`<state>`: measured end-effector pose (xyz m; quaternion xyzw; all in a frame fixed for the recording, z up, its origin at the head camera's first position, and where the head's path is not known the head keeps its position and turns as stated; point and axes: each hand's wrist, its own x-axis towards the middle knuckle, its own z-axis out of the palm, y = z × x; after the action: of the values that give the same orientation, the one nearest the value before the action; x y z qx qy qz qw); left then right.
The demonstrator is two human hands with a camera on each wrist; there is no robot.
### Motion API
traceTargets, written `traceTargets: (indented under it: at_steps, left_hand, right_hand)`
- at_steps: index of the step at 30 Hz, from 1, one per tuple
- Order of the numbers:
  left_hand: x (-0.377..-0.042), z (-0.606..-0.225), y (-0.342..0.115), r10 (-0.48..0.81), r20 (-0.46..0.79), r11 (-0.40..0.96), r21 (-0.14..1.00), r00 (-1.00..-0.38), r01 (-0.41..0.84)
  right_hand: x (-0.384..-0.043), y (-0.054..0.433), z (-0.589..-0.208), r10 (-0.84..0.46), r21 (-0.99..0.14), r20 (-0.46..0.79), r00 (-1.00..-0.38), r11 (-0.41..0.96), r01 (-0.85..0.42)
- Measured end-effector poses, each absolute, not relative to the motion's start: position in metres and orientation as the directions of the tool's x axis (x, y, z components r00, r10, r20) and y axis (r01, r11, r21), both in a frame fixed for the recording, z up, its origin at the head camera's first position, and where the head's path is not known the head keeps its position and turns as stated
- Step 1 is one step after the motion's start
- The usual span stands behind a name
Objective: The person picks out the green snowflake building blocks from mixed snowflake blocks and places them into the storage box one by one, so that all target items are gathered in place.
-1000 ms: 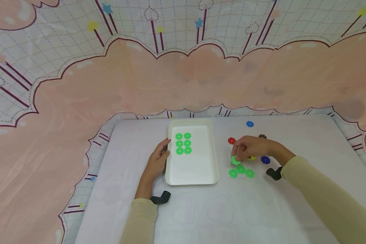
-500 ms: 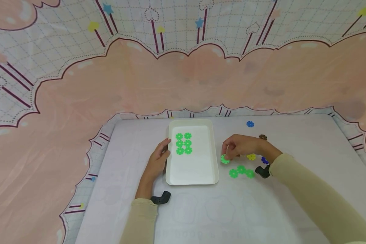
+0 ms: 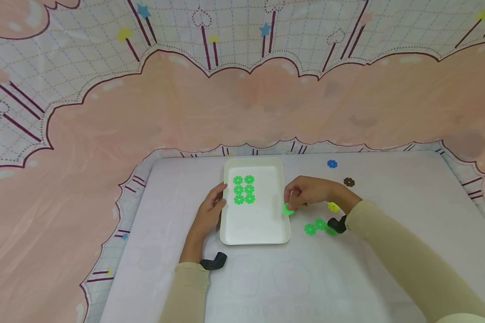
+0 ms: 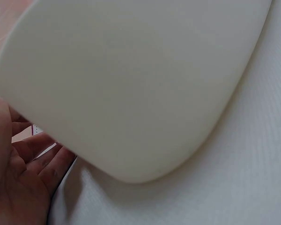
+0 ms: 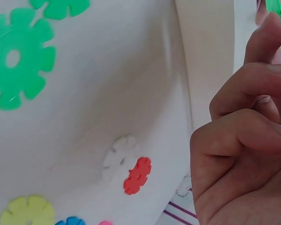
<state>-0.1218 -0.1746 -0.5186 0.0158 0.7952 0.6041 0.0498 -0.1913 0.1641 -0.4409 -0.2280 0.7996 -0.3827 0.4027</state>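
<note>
A white rectangular tray (image 3: 258, 224) holds several green flower-shaped snowflake discs (image 3: 238, 189) in two columns at its upper left. My left hand (image 3: 207, 211) grips the tray's left edge, thumb and fingertips at the rim. In the left wrist view the fingers (image 4: 37, 159) reach partly behind the tray's wall (image 4: 122, 112). Between thumb and forefinger, my right hand (image 3: 309, 190) pinches another green snowflake disc (image 3: 288, 209), which overlaps the tray's right rim. In the right wrist view only a sliver of this disc shows above the right hand (image 5: 248, 126), whose other fingers are curled.
Loose green discs (image 3: 310, 229) lie right of the tray, one partly behind the black wrist camera (image 3: 337, 224). Farther off lie yellow (image 3: 333, 207), brown (image 3: 349, 182) and blue (image 3: 332, 163) discs. A red disc (image 5: 137, 176) beside a clear one shows in the right wrist view.
My right hand has carried the green disc leftward, from above the loose discs to the tray's right rim. The left hand and tray have stayed put.
</note>
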Motion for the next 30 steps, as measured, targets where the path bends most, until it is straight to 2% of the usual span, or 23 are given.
traceTargets:
  at_steps: [30]
  left_hand:
    - [-0.122, -0.518, -0.174, 0.079, -0.067, 0.288, 0.957, -0.995, -0.042]
  right_hand:
    - [-0.195, 0.103, -0.438, -0.733, -0.83, -0.408, -0.544, 0.546, -0.114]
